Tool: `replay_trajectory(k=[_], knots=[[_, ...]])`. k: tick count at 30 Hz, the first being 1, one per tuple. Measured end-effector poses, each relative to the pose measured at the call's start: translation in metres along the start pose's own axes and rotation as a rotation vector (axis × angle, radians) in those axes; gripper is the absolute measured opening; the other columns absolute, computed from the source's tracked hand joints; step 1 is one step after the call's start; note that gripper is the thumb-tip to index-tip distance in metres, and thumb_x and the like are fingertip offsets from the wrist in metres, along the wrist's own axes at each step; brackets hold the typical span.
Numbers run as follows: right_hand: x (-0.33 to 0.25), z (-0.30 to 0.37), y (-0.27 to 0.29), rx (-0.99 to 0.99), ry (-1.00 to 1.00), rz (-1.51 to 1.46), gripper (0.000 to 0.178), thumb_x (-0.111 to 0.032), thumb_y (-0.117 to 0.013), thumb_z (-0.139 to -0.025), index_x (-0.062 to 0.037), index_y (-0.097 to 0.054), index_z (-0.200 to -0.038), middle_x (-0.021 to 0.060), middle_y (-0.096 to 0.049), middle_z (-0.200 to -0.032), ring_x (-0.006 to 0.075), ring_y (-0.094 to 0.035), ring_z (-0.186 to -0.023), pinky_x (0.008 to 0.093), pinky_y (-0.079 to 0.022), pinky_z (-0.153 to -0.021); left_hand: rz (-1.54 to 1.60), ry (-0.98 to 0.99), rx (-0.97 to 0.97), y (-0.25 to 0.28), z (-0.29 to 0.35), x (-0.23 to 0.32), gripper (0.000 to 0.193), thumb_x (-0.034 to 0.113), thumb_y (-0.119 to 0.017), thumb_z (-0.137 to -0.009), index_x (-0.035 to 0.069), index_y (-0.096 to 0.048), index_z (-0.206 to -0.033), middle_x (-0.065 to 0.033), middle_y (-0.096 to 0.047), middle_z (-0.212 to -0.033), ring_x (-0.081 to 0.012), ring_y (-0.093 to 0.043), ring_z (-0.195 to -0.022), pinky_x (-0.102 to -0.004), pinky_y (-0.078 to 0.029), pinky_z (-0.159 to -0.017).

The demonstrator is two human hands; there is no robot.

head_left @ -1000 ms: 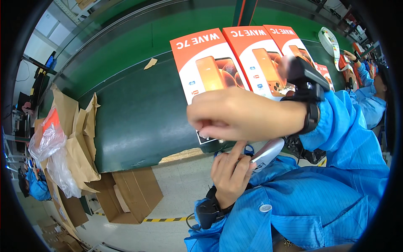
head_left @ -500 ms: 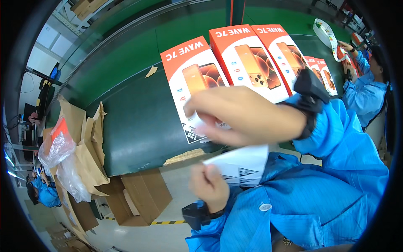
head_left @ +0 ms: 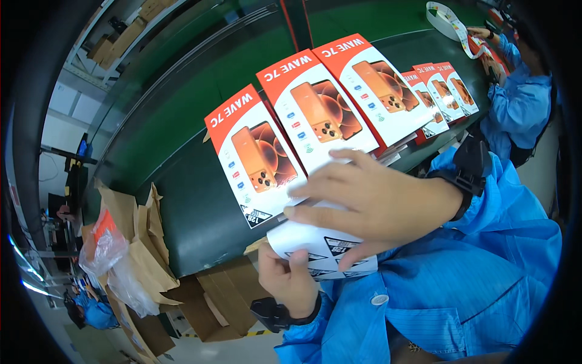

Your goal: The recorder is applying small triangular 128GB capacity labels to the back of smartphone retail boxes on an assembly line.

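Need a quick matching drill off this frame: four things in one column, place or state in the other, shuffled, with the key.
Things:
1. left hand
2. right hand
3. sheet of white labels
4. nearest orange-and-white phone box

Places or states:
A. lies flat on the dark green belt
B. grips the lower left corner of the sheet from below
C. held between both hands at the belt's edge
D. spread on top of the sheet, fingers reaching toward the box

Pairs: 1-B, 2-D, 3-C, 4-A
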State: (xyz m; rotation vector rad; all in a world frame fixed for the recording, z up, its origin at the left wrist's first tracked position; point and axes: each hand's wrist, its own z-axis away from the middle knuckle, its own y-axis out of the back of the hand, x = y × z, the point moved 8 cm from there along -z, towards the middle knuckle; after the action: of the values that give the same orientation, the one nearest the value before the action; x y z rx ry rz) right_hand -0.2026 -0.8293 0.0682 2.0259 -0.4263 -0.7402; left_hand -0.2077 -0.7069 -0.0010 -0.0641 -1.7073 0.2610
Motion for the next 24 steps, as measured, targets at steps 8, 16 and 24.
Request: replay_trajectory(k=[8, 16, 24], knots=[[0.023, 0.013, -0.025, -0.362, -0.251, -0.730, 0.024, -0.023, -0.053, -0.079, -0.0019, -0.055, -0.090, 0.0118, -0.056, -0.079, 0.0288, -0.054, -0.071, 0.0342, -0.043, -0.058, -0.151, -0.323, 0.107, -0.014, -0.007, 0.023, 0.045, 0.037, -0.067, -0.067, -0.002, -0.048, -0.082, -0.0064, -0.048, -0.074, -0.0132, -0.046, -0.065, -0.0230, -0.037, -0.061], [0.027, 0.020, 0.002, 0.035, -0.122, -0.441, 0.022, -0.022, -0.051, -0.079, -0.0004, -0.052, -0.076, 0.0137, -0.055, -0.069, 0.0285, -0.054, -0.066, 0.0354, -0.042, -0.057, -0.295, -0.186, -0.029, -0.024, -0.001, 0.015, 0.034, 0.029, -0.057, -0.078, -0.003, -0.048, -0.070, -0.0059, -0.044, -0.066, -0.0123, -0.041, -0.064, -0.0229, -0.031, -0.055], [0.038, 0.022, 0.001, 0.014, -0.194, -0.767, 0.020, -0.017, -0.059, -0.074, -0.0009, -0.054, -0.086, 0.0099, -0.052, -0.082, 0.0246, -0.052, -0.076, 0.0323, -0.042, -0.064, -0.436, -0.424, -0.055, -0.033, -0.003, 0.025, 0.032, 0.031, -0.053, -0.080, -0.001, -0.047, -0.073, -0.0051, -0.043, -0.070, -0.0128, -0.041, -0.066, -0.0232, -0.032, -0.059]])
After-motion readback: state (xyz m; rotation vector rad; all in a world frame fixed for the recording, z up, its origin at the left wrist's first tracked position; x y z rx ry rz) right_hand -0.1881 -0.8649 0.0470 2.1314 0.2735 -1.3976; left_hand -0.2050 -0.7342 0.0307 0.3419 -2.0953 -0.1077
